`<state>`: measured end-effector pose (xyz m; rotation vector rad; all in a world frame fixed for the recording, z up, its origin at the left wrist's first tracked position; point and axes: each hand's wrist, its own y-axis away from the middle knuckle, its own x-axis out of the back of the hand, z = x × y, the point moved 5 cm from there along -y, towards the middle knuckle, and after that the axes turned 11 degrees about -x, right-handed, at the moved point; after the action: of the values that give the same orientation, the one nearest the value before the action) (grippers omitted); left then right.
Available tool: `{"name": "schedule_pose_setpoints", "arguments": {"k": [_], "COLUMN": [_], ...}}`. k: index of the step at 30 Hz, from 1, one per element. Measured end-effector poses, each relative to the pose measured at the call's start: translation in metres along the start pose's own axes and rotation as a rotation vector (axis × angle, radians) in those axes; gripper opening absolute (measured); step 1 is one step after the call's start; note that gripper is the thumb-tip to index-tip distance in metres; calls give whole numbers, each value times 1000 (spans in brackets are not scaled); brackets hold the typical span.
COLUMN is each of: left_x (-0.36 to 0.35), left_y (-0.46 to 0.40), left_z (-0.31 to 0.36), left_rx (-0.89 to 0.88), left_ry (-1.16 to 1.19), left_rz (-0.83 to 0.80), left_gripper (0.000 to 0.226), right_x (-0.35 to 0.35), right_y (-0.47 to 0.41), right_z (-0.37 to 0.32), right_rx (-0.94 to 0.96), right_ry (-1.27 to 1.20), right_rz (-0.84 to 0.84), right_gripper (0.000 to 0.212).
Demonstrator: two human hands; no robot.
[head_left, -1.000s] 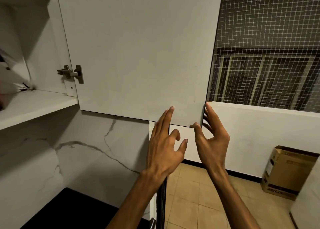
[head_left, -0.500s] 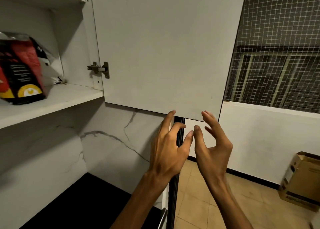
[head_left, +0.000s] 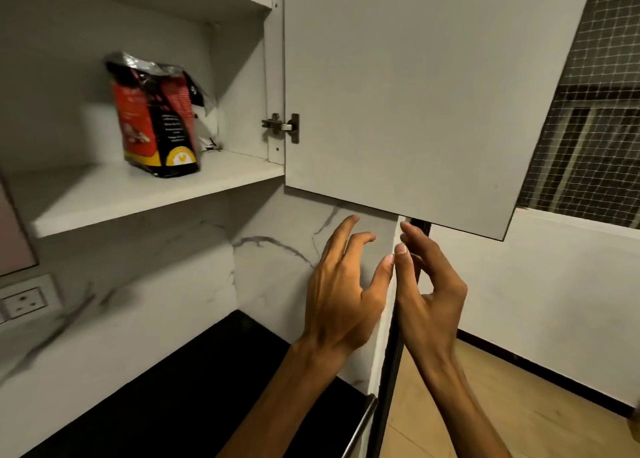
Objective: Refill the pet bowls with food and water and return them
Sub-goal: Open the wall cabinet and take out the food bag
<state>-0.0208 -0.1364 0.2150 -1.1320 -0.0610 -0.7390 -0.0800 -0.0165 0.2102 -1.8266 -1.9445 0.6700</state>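
A red and black pet food bag [head_left: 156,118] stands upright on the lower shelf [head_left: 138,194] of an open wall cabinet, its top crumpled. The white cabinet door [head_left: 408,93] hangs swung open to the right of the shelf. My left hand [head_left: 343,291] and my right hand [head_left: 429,291] are raised side by side just below the door's bottom edge. Both hold nothing, their fingers loosely spread and slightly bent, and neither touches the door. No pet bowl is in view.
A black countertop [head_left: 166,388] lies below the cabinet against a white marble backsplash [head_left: 156,277]. A wall socket [head_left: 26,301] sits at the far left. A netted window [head_left: 595,138] and tan floor tiles [head_left: 502,405] are to the right.
My view has turned left, bringing the food bag and shelf into sight. Both hands have come off the door's bottom edge and dropped slightly below it.
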Motion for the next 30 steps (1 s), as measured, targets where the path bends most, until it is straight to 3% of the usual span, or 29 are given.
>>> {"name": "schedule_pose_setpoints", "arguments": {"k": [17,30], "left_x": [110,159], "left_y": [25,6], "left_z": [-23,-71], "left_rx": [155,244], "left_ry": [-120,-114], "left_rz": [71,199], "left_gripper": [52,56], "right_x": [-92,-178], "right_y": [36,14], "right_z": [-43,-49], "right_rx": [-27,-87], "right_ry": [-142,-274], "right_rz": [-246,-478], "right_gripper": [33,32]}}
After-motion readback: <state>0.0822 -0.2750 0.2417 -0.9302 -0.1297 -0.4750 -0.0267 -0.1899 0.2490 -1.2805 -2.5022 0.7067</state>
